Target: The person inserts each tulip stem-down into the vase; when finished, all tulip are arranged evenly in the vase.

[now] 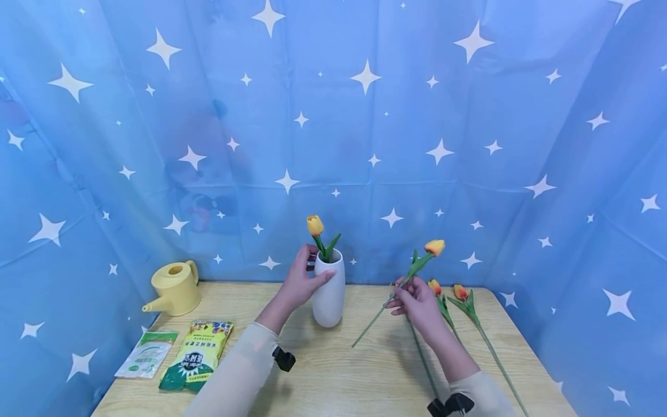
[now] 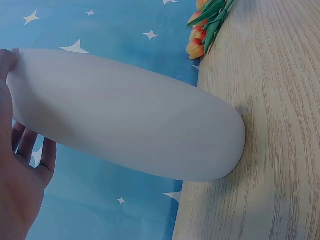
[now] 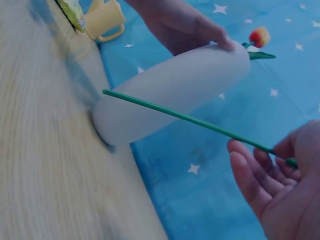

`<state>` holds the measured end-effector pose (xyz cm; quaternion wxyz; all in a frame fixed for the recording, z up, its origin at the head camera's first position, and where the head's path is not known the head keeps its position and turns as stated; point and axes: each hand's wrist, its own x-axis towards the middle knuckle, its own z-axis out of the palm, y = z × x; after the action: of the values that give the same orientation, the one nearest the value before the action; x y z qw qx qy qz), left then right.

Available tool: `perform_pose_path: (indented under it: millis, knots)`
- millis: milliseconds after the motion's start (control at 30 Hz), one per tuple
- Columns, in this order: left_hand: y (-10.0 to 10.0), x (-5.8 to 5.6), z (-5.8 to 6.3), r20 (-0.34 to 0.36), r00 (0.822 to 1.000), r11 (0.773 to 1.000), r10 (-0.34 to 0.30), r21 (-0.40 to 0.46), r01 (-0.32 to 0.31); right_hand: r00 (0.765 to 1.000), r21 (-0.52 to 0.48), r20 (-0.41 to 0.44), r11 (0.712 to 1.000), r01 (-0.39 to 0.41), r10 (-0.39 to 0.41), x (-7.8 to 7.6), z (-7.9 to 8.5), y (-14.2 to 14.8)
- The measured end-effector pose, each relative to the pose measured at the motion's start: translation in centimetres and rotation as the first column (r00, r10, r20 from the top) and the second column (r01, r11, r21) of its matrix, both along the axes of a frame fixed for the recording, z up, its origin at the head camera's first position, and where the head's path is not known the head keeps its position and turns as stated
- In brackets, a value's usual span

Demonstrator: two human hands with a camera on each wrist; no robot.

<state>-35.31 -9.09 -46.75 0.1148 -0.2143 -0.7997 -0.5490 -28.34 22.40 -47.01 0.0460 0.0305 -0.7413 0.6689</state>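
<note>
Near its rim, a tall white vase [image 1: 329, 298] is held by my left hand [image 1: 304, 278], thumb on the near side and fingers around the far side. The vase stands on the table with one yellow tulip [image 1: 315, 226] in its mouth. To the right, my right hand [image 1: 421, 304] pinches the green stem of another yellow-orange tulip [image 1: 434, 248]. Its bloom points up and right, and the bare stem end slants down toward the vase, apart from it in the head view. In the right wrist view the stem [image 3: 185, 117] crosses in front of the vase [image 3: 170, 85].
More orange-yellow tulips [image 1: 461, 292] lie at the right of the wooden table [image 1: 354, 382]. At the left stand a yellow watering can [image 1: 179, 298], a yellow-green bag [image 1: 197, 356] and a small white-green packet [image 1: 147, 356]. A blue star-patterned curtain [image 1: 333, 145] hangs behind.
</note>
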Motion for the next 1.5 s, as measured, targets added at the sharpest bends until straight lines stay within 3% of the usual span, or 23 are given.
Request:
perform_pose_path:
  millis: [567, 867, 1200, 1500]
  knots:
    - [0.0, 0.1, 0.1, -0.01, 1.0, 1.0, 0.002, 0.011, -0.002, 0.988, -0.061, -0.148, 0.998, 0.034, -0.043, -1.0, 4.1, 0.3]
    - [0.0, 0.0, 0.0, -0.02, 1.0, 1.0, -0.003, 0.02, 0.003, 0.941, -0.129, -0.331, 0.991, 0.034, -0.075, -1.8, 7.3, 0.1]
    - [0.0, 0.1, -0.1, -0.004, 1.0, 1.0, 0.01, 0.006, -0.01, 0.905, -0.146, -0.419, 0.989, 0.013, -0.074, -2.6, 9.9, -1.2]
    - [0.0, 0.2, 0.0, 0.0, 1.0, 1.0, 0.012, 0.006, -0.012, 0.86, -0.177, -0.496, 0.984, 0.036, -0.121, -3.5, 11.4, -2.2]
